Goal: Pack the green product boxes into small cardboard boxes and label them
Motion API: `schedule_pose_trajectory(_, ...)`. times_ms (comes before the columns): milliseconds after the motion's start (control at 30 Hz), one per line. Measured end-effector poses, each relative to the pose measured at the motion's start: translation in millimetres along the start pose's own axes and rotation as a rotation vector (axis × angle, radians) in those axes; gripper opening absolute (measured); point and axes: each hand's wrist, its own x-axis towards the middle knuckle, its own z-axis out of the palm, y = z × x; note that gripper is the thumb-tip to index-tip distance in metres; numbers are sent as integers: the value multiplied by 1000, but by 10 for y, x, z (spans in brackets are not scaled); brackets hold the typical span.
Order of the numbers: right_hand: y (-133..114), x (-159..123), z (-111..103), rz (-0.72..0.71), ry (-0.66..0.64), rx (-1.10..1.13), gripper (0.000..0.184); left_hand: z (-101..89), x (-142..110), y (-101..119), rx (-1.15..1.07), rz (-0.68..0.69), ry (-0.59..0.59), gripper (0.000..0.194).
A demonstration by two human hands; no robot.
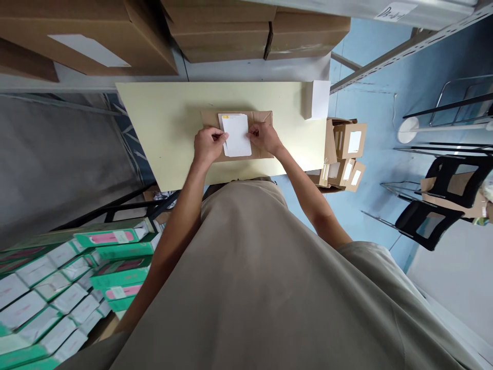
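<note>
A white rectangular sheet (237, 137) with a small yellow mark at its top left corner lies over a brown cardboard box (264, 153). Slightly offset white edges show along its left and lower sides, so there may be more than one layer. My left hand (208, 145) is closed, thumb and fingertips pinching the sheet's left edge. On the opposite side, my right hand (266, 137) is closed too, its thumb and index finger pinched at the sheet's right edge. The cardboard shows beyond the sheet on both sides. Both hands are above the pale yellow tabletop (173, 139).
A small white box (319, 100) stands at the table's far right corner. Large cartons (223, 41) sit on the shelf behind. An open carton (331, 154) with smaller boxes is right of the table. Green-and-white boxes (115, 257) are stacked at lower left; black chairs (427, 221) stand right.
</note>
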Motion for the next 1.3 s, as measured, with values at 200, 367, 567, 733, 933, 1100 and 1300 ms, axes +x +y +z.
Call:
schedule_pose_trajectory(200, 18, 34, 61, 33, 15, -97, 12, 49, -45, 42, 90, 8, 54, 13)
schedule_pose_trajectory(367, -16, -5, 109, 29, 54, -87, 14, 82, -118, 105, 129, 56, 114, 10)
schedule_pose_trajectory(567, -92, -16, 134, 65, 81, -142, 9, 89, -130, 121, 141, 62, 117, 11)
schedule_pose_trajectory(733, -176, -99, 187, 99, 108, -266, 16, 110, -117, 96, 156, 63, 125, 11)
schedule_pose_trajectory(933, -147, -560, 497, -112, 186, -419, 43, 144, -115, 71, 163, 78, 147, 10)
schedule_pose_trajectory(1100, 50, -790, 760, -381, 76, -445, 70, 183, -163, 51, 199, 178, 178, 12)
schedule_pose_trajectory(1300, 113, -507, 750, -390, 117, -483, 90, 221, -179, -6, 216, 234, 198, 14)
